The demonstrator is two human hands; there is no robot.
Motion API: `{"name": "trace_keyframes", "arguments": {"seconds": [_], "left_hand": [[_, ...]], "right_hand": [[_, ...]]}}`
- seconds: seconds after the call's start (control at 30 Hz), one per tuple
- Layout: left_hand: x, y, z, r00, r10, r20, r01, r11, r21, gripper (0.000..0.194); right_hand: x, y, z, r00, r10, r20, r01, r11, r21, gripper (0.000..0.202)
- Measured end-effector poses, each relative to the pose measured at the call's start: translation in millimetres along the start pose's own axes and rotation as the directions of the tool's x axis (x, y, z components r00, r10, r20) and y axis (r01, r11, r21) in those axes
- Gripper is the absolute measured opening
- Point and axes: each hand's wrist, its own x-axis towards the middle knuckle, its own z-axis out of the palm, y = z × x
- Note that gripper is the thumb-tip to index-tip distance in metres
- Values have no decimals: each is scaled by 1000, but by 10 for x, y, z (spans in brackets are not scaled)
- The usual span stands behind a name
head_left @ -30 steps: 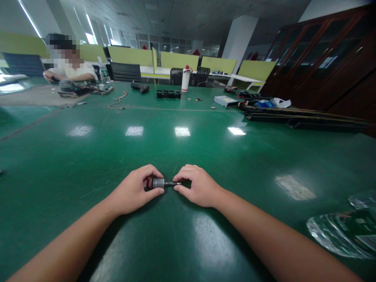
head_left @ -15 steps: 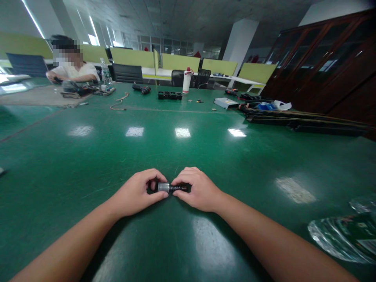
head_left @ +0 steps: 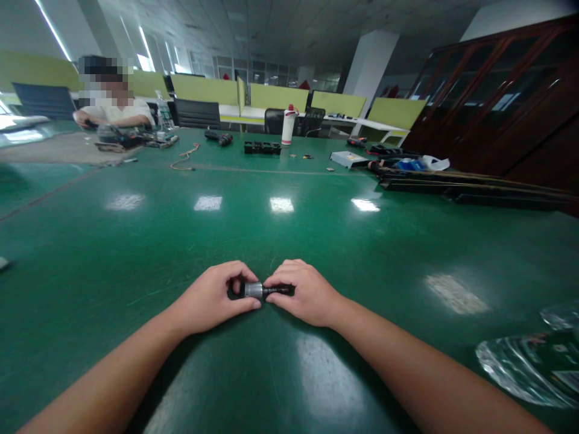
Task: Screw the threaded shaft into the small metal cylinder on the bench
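Observation:
Low over the green table, both hands hold one small part lengthwise between them. The part is a silver metal cylinder with a black left end and a thin, dark threaded shaft on its right. My left hand curls round the cylinder, thumb in front and fingers behind. Thumb and fingers of my right hand close on the shaft just beside the cylinder. The shaft's far end is partly hidden in the right hand, and the black end sits inside the left hand's curl.
A clear plastic bottle lies at right. Farther back stand a white bottle with a red cap, a black block, a silver box, and long black strips. A person sits at the far left.
Both hands keep their hold in nearly the same place. The silver cylinder and left thumb tip have shifted very slightly to the right.

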Motion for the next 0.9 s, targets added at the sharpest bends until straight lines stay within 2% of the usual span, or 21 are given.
{"name": "trace_keyframes", "arguments": {"seconds": [0.3, 0.9], "left_hand": [[-22, 6, -15, 999, 49, 11, -49, 999, 4, 21], [-18, 27, -13, 1000, 25, 6, -25, 1000, 18, 22]], "right_hand": [[4, -41, -14, 1000, 3, -9, -3, 1000, 20, 12], [-4, -52, -34, 1000, 15, -15, -15, 1000, 12, 10]]}}
